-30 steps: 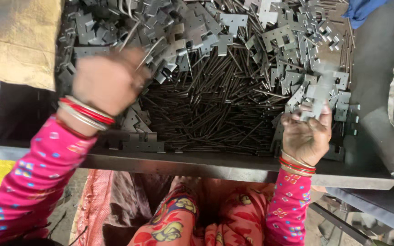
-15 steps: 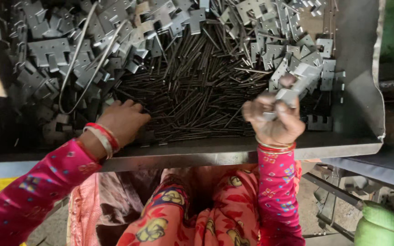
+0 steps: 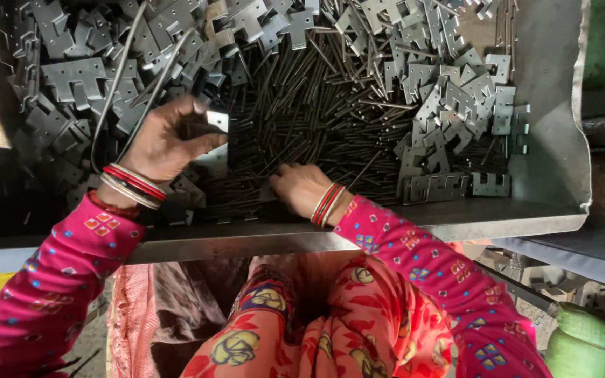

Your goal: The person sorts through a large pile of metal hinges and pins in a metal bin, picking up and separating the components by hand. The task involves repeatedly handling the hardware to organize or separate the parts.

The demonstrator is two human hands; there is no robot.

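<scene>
Below, a grey metal tray held stamped metal plates heaped around a dark pile of thin rods. The left hand had its fingers pinched on one small plate; the right hand lay fingers-down, half-spread, on the rods.

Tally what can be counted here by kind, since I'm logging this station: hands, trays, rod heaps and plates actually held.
Hands: 2 (left hand, right hand)
Metal tray: 1
Rod heap: 1
Held plate: 1, in the left hand
Total: 5
The loose brackets are too many to count.
</scene>
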